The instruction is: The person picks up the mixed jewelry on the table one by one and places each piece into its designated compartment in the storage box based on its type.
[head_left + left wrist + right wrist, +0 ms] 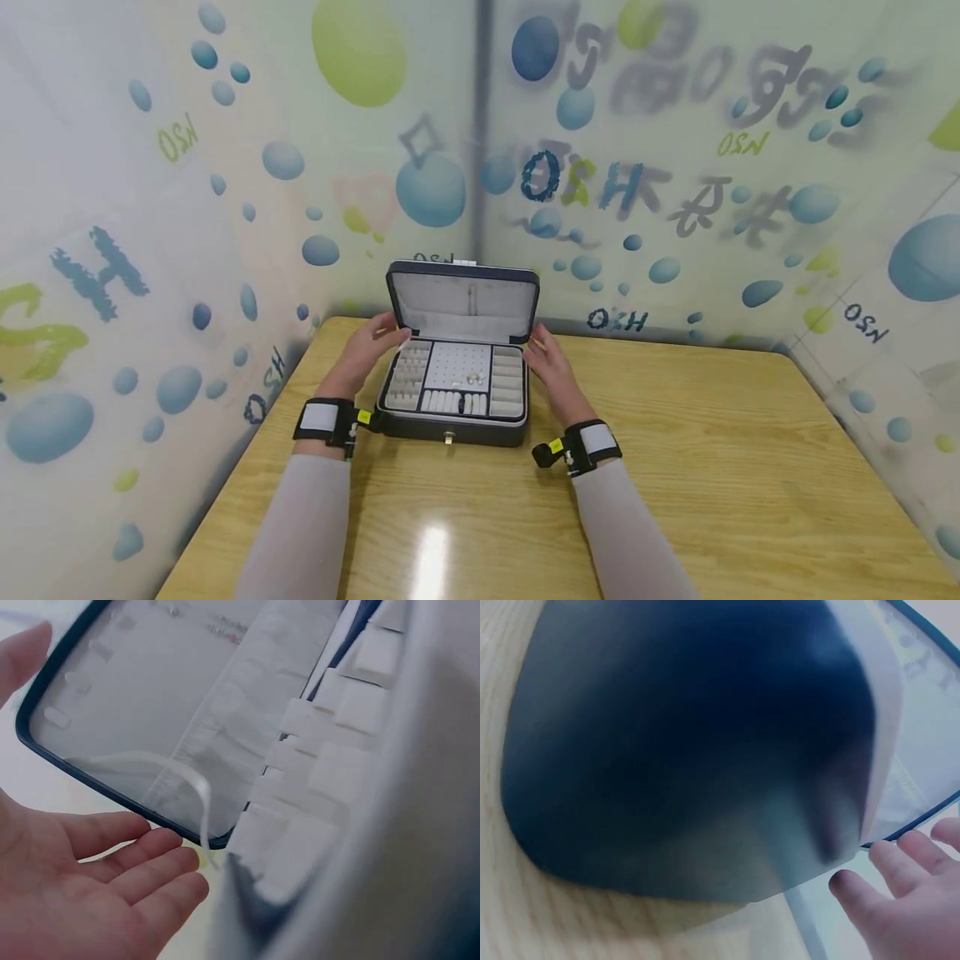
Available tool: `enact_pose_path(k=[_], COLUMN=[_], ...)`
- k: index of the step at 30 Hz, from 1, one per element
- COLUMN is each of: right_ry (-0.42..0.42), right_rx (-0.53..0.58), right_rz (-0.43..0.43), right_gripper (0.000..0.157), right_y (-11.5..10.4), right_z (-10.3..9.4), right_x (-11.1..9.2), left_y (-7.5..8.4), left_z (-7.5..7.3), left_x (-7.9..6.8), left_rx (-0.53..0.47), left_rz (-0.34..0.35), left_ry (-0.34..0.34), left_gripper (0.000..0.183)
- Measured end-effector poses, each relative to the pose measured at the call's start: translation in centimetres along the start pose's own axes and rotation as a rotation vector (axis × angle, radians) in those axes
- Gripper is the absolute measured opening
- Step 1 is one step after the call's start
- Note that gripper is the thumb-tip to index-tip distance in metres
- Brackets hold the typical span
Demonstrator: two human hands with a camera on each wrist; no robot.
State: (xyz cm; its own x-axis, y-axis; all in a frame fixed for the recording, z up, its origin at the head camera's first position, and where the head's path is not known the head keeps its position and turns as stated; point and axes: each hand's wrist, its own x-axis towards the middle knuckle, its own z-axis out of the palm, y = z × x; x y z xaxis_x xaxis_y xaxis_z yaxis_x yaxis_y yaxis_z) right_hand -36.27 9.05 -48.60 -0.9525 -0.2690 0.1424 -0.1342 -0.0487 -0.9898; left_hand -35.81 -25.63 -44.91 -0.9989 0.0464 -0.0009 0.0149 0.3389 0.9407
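A dark jewelry box (420, 428) stands with its lid (435, 307) raised, showing a pale lining. Inside are small compartments (507, 385) on both sides, a dotted pad (453, 360) with small shiny pieces (474, 379) and a row of white ring rolls (433, 402). My left hand (365, 354) is at the box's back left corner, fingers loosely extended beside the lid's edge; the left wrist view shows its fingertips (180, 859) close to that edge. At the back right corner is my right hand (552, 367), its fingers (896, 870) spread by the lid. Contact is unclear.
The box rests on a wooden table (697, 442) that extends to the right. Printed curtains (637, 250) hang behind and along the sides, close to the table's back edge. A pale ribbon (187, 772) links lid and box on the left.
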Motion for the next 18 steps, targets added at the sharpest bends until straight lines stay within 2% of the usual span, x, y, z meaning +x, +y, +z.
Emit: enact_pose_path(k=[3,6,11,18], right_ry=[0.009,0.033,0.090,0.131], right_rx=[-0.024,-0.053,-0.080,-0.031], right_rz=[-0.002,0.002,0.012,0.034], right_gripper=[0.066,0.061,0.057,0.054], right_y=[-0.3,-0.7,-1.2,-1.5], right_z=[-0.1,-0.1,-0.2,-0.1], right_x=[-0.1,-0.2,-0.2,-0.1], left_y=[0.4,0.6,0.9,0.9], left_z=[-0.3,-0.6,-1.0,-1.2], left_x=[-0.1,-0.4,-0.9,-1.1], left_rx=[0.003,-0.048,-0.153,-0.196], left_rz=[-0.035,-0.056,-0.038,-0.068], left_ry=[-0.004,-0.024,-0.055,-0.036], left_gripper=[0.071,0.073,0.077,0.078])
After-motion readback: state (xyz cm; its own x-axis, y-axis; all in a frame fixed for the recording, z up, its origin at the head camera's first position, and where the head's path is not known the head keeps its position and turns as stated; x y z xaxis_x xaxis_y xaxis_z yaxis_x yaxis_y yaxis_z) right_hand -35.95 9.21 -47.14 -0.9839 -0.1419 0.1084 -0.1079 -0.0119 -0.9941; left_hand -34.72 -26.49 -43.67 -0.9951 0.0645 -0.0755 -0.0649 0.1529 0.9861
